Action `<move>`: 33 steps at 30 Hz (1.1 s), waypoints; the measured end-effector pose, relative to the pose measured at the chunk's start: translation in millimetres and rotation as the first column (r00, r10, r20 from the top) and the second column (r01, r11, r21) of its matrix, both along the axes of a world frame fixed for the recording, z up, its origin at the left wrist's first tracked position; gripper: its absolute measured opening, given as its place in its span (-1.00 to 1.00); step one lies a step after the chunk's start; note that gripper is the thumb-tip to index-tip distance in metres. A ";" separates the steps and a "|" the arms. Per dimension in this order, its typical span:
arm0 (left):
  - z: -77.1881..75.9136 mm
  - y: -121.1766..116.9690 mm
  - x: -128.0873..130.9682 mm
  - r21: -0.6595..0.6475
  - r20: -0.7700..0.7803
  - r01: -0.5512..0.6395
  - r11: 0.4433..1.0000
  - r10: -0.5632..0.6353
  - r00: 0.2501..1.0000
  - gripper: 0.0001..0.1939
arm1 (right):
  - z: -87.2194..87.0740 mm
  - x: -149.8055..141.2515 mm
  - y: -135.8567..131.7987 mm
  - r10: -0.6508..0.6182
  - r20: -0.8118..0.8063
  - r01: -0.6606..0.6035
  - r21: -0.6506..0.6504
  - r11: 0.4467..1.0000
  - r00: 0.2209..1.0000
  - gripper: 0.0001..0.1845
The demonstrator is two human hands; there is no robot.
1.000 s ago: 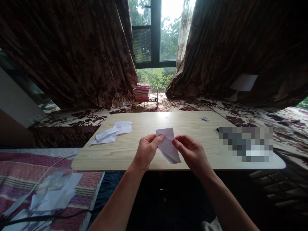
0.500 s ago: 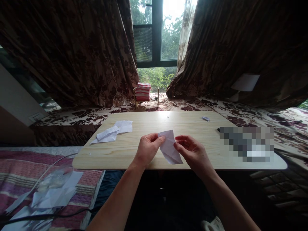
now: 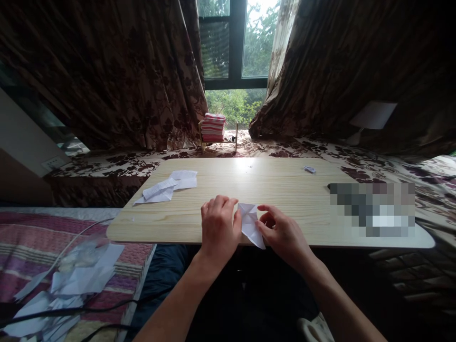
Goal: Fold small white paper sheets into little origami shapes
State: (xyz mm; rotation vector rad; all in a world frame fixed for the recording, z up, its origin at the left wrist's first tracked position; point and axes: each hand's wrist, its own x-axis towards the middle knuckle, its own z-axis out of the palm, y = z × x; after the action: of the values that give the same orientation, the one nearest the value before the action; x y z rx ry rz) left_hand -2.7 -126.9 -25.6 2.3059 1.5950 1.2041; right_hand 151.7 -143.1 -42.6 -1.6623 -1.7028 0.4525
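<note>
A small creased white piece of paper (image 3: 251, 224) is at the front edge of the table, its lower corner hanging over the edge. My right hand (image 3: 281, 230) grips its right side, thumb against the paper and forefinger bent above. At the paper's left border is my left hand (image 3: 220, 223), palm down with fingers bent, and a gap shows between thumb and forefinger. Whether the left thumb touches the paper is hard to tell. Overlapping white paper pieces (image 3: 160, 190) lie on the table's left side. A small folded paper bit (image 3: 309, 169) rests at the back right.
The pale wooden table (image 3: 213, 166) has rounded corners. A blurred-out item (image 3: 370, 209) occupies its right side. More paper scraps (image 3: 83, 280) and black cables (image 3: 71, 311) lie on the striped bedspread (image 3: 24, 251) at left. Striped folded cloths (image 3: 213, 127) sit on a small rack beyond.
My left hand has loosened its pinch on the paper's upper left and turned palm down beside it. The paper sits slightly lower, and the camera view has tilted slightly downward.
</note>
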 end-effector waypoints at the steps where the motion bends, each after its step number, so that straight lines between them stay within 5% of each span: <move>1: 0.0 -8.5 -0.6 0.018 -0.047 0.031 0.999 -0.030 0.998 -0.76 | 0.5 -0.2 -0.1 -0.002 0.015 0.002 -0.008 1.000 1.000 -0.69; 6: -6.1 -30.6 0.6 -0.096 -0.191 0.172 0.980 -0.188 0.963 -0.76 | 1.1 3.0 -0.1 0.035 0.038 -0.034 -0.039 0.999 0.999 -0.68; 33: -6.1 -28.8 -3.7 -0.185 -0.351 0.210 0.960 -0.264 0.898 -0.62 | 2.8 19.4 24.1 0.178 0.099 -0.162 -0.150 0.975 0.979 -0.76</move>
State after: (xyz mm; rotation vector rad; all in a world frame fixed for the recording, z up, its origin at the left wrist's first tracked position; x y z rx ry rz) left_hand -6.3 -155.6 -31.8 2.6507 1.3788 0.6012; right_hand 171.2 -119.0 -39.8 -1.6752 -1.9454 0.5820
